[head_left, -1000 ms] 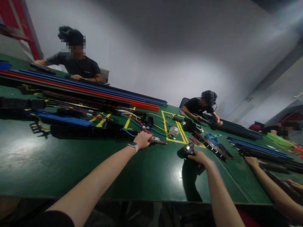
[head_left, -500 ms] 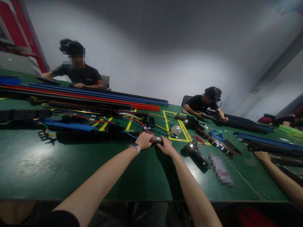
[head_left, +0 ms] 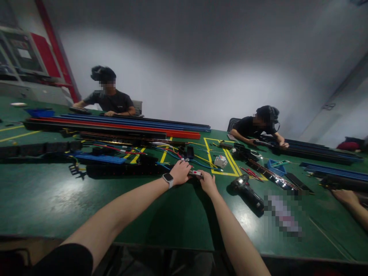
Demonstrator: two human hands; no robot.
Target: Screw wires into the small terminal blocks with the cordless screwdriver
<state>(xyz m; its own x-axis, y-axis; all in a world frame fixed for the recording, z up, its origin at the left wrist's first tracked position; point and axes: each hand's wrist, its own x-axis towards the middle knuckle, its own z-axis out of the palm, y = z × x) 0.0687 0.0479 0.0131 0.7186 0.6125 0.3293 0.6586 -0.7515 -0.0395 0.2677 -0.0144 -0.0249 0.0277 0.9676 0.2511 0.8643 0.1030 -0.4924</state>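
While both of the person's bare arms stretched out across a green worktable, the two hands met at one small white and red component lying on the tabletop. Left hand, with a smartwatch on its wrist, curled its fingers over the left end of the piece; right hand pinched the right end with its fingertips. So the component sat directly between the two hands, touched by both, low on the table surface.

Just right of the right hand lay one black cordless drill on its side, untouched. Beyond the hands, a loose tangle of red, blue and yellow wires spread toward a yellow taped rectangle, inside which stood one small white circuit breaker. Long black, red and blue rails ran across the far side of the table, and a black slotted strip ended just beside the left hand.

Two other people in dark shirts sat at the far edge: one at the left, one at the right. A third person's forearm rested on the table at the right edge, well apart from the wearer's hands.
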